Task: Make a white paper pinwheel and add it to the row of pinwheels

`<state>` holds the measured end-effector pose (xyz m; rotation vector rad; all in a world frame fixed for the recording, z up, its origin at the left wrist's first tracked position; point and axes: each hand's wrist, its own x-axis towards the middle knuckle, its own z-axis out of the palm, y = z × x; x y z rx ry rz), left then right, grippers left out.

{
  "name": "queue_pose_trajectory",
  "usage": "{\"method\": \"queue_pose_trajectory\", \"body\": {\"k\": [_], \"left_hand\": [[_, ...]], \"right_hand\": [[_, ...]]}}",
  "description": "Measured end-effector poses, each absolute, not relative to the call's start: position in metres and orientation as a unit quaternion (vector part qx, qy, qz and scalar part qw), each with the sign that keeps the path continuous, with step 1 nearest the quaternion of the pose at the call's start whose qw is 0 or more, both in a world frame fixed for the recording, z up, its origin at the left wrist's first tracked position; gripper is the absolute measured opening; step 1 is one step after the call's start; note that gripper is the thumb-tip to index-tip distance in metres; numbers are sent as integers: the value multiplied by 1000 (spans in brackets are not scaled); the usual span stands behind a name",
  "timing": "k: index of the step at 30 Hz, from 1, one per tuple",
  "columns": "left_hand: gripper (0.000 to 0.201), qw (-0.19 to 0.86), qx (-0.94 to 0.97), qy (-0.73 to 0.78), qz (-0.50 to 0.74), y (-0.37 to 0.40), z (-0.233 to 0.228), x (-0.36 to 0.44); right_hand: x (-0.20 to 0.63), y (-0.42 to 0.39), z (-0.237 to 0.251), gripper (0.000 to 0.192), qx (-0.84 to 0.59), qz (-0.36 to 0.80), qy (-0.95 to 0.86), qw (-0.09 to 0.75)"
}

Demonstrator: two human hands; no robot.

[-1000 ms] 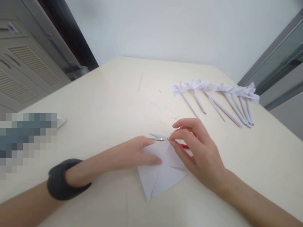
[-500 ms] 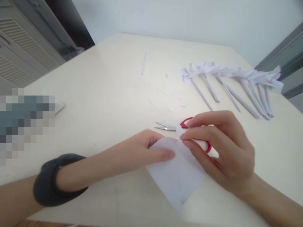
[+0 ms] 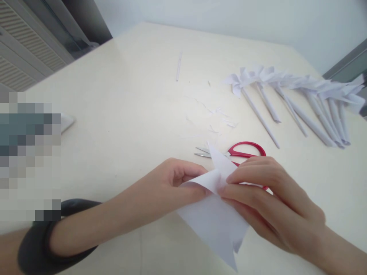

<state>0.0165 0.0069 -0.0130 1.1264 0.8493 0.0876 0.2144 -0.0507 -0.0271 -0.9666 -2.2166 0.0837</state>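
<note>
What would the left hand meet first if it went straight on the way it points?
Past the white paper it holds, the left hand would likely meet the right hand, fingertips first; depth is hard to judge from this single view.

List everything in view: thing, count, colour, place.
Pointed-corner paper sheet: one, white, in both hands
Loop-handled metal scissors: one pair, red and silver, beyond the sheet, partly hidden
Paper pinwheels on rolled sticks: several, overlapping, white, far right
Thin straight strip: one, white, far centre
Thin curled scraps: several, white, beyond scissors
Partly masked object: one, white tip, left
Flat table: one, cream, underneath
Louvred cabinet doors: count unclear, beige-grey, upper left
Wall: one, pale, back
Wide wristband: one, black, left wrist
Left hand: one, bare, on sheet
Right hand: one, bare, on sheet
</note>
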Motion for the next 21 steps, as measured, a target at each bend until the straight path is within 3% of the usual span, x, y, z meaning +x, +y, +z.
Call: {"method": "queue_pose_trajectory", "body": {"k": [21], "left_hand": [[11, 661, 650, 345, 145, 2, -13, 19]], "right_hand": [[214, -52, -24, 23, -366, 37, -860, 353]]}}
